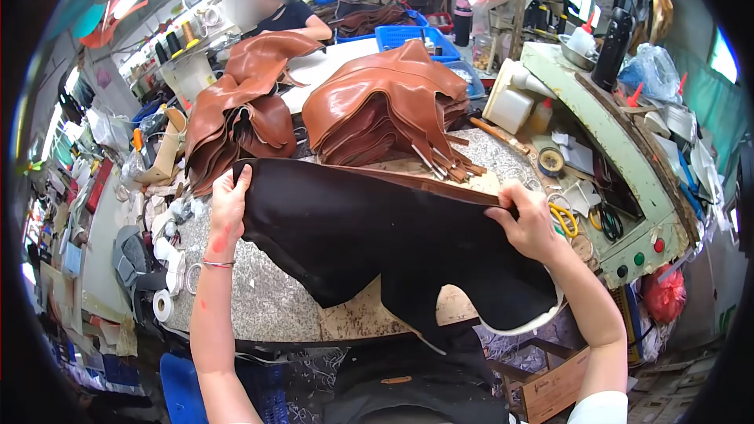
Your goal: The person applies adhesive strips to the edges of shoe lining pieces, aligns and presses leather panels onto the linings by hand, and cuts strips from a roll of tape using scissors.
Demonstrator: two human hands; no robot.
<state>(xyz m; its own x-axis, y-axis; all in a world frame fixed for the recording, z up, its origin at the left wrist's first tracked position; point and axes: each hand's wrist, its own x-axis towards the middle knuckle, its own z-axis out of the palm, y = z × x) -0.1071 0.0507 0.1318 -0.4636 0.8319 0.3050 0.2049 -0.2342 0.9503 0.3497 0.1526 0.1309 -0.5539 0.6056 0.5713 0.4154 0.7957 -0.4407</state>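
Note:
A large cut leather piece (353, 224) hangs between my hands, its black side toward me and a brown strip of the other side showing along its top edge. My left hand (229, 208) pinches its upper left corner. At the upper right, my right hand (528, 220) grips the edge with fingers curled. The lower edge has curved cut-outs and hangs over the worktable (251, 286). Just beyond it lie a tall stack of glossy brown leather pieces (377, 102) and a second brown leather pile (228, 122).
At right stands a pale green machine cabinet (628, 165) holding a tape roll (550, 162) and bottles. Yellow-handled scissors (564, 218) lie near my right hand. A hammer (499, 135) rests behind. Blue baskets (416, 41) and a seated person (283, 16) are across the table.

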